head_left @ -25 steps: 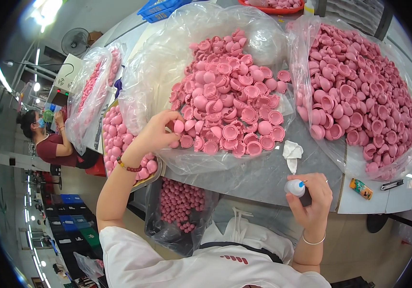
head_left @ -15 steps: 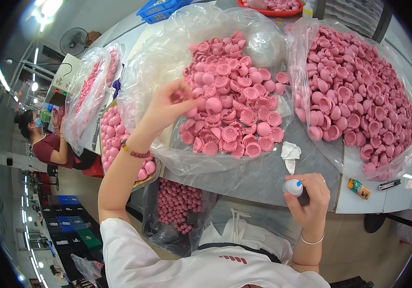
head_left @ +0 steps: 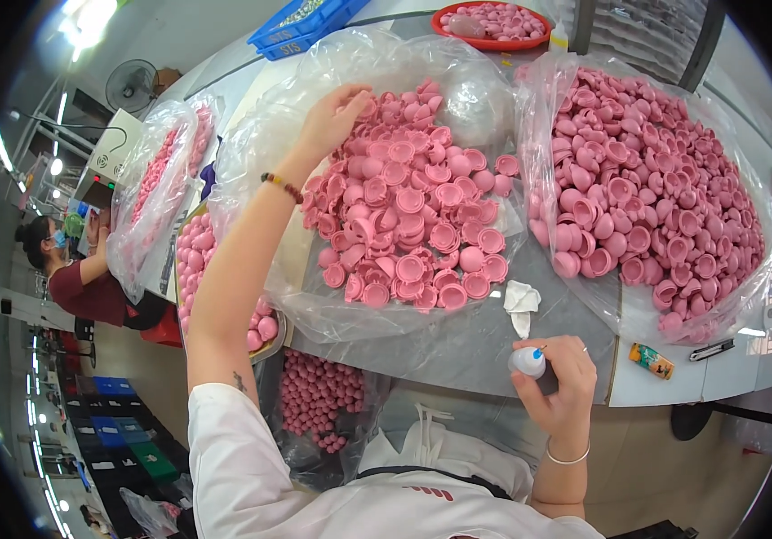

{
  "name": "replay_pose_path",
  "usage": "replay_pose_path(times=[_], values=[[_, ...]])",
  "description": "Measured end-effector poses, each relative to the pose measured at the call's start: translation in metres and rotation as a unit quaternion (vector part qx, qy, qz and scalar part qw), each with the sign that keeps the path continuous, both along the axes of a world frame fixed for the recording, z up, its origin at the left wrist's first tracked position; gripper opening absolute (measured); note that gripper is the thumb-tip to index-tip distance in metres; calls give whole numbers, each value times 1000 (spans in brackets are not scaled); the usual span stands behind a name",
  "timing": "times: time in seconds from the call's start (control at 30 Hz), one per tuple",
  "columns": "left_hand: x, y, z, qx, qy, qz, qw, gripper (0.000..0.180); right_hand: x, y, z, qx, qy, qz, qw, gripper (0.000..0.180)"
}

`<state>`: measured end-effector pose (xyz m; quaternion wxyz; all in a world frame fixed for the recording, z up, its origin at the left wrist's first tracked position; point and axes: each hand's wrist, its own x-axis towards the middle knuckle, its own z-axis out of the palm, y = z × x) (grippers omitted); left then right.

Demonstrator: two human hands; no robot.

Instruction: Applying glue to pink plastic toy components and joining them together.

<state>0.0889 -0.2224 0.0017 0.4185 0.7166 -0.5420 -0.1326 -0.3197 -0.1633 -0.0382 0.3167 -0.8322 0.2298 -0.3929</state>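
My left hand [head_left: 337, 117] reaches across to the far left edge of a loose heap of pink half shells [head_left: 409, 225]. Its fingers are bent inward among the shells there, and whatever lies between the fingertips is hidden. The heap rests on a spread-out clear plastic bag [head_left: 350, 325]. Near the table's front edge, my right hand [head_left: 567, 382] grips a small white squeeze bottle [head_left: 527, 362] with a blue tip, tilted towards the far side. A crumpled white tissue [head_left: 522, 304] lies just beyond that bottle.
Another bag of pink half shells [head_left: 656, 193] fills the right side. Pink balls [head_left: 195, 256] sit in a tray at left, more [head_left: 321, 395] in a bag below the table. A small yellow-green packet [head_left: 651, 360] and stapler [head_left: 711, 349] lie right. A person [head_left: 89, 283] sits far left.
My left hand has moved away from me, from the heap's left side to its far left edge. The view has shifted slightly; my right hand still holds the bottle.
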Motion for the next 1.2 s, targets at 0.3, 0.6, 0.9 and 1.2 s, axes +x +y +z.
replay_pose_path(times=[0.3, 0.6, 0.9, 1.2], values=[[-2, -48, -23, 180, -244, 57, 951, 56, 1, -1, -2, 4, -21, -5, 1000, 25], [-25, -6, -8, 69, -129, -79, 986, 27, 1, -2, -3, -6, -22, 3, 1000, 25], [-95, 68, 24, -44, -251, -145, 956, 21, 0, -1, -4, -13, -21, 4, 1000, 25], [-146, 127, 14, 1, -260, -34, 965, 21, -5, 0, -3, 83, -27, 18, 996, 17]])
